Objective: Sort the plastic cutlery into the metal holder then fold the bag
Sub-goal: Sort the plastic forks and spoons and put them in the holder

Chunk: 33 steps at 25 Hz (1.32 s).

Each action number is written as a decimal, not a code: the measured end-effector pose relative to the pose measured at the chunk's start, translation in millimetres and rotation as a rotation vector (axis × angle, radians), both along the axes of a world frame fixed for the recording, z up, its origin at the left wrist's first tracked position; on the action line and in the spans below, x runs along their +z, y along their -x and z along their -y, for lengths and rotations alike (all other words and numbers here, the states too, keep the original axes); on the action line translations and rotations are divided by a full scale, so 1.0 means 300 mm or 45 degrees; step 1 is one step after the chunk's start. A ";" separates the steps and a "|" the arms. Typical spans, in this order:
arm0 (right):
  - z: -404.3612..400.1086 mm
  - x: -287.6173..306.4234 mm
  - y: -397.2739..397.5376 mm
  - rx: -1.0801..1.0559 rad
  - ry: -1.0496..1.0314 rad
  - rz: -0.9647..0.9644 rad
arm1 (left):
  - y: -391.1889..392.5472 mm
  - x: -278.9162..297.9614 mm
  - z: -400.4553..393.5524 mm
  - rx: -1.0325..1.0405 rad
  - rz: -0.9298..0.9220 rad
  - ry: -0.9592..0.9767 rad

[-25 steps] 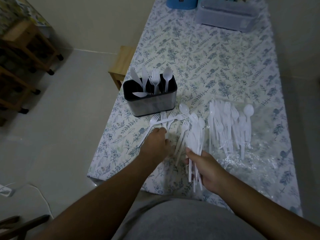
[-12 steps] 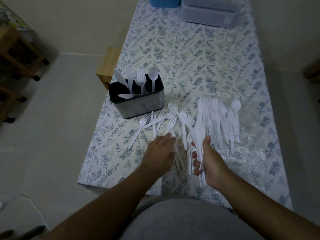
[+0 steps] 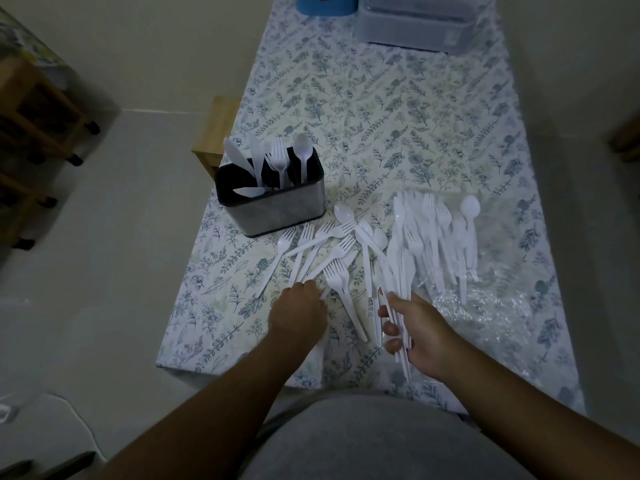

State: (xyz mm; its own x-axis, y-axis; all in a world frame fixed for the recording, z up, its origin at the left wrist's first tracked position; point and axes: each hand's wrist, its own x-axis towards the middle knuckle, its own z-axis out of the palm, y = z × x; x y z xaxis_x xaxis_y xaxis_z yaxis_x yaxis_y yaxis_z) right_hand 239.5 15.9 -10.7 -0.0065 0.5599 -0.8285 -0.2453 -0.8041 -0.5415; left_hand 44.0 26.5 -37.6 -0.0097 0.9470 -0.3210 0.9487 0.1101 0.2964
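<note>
holder [image 3: 277, 209]: knives, forks, spoon | right hand [image 3: 420, 332]: fingers clamp cutlery bundle [image 3: 398, 271]; left hand [image 3: 299, 311]: unclear

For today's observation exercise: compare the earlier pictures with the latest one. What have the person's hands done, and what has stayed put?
The left hand drew back from the fork handles near the holder toward the table's near edge, and now rests on the handles of the loose forks. The right hand kept gripping its bundle of cutlery. The metal holder, its contents and the pile on the plastic bag stayed put.
</note>
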 end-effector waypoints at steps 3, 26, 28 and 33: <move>-0.001 -0.002 0.005 0.009 -0.007 0.098 | 0.006 0.043 0.008 0.081 0.182 0.088; 0.036 -0.013 -0.062 -0.006 -0.073 0.350 | -0.051 0.006 0.063 -0.527 0.001 0.022; 0.037 -0.014 -0.053 -0.034 -0.083 0.235 | -0.039 0.021 0.066 -0.431 0.018 -0.007; 0.037 0.003 -0.029 0.003 -0.109 0.139 | -0.153 0.031 -0.047 -0.490 0.131 -0.015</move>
State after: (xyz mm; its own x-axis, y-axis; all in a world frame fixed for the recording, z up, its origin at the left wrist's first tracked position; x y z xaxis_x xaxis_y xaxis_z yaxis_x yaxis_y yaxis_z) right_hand 248.1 4.8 -9.7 0.0795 0.6287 -0.7736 -0.1794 -0.7544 -0.6315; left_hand 89.9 40.7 -28.2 0.3784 0.8787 -0.2909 0.8853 -0.2519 0.3909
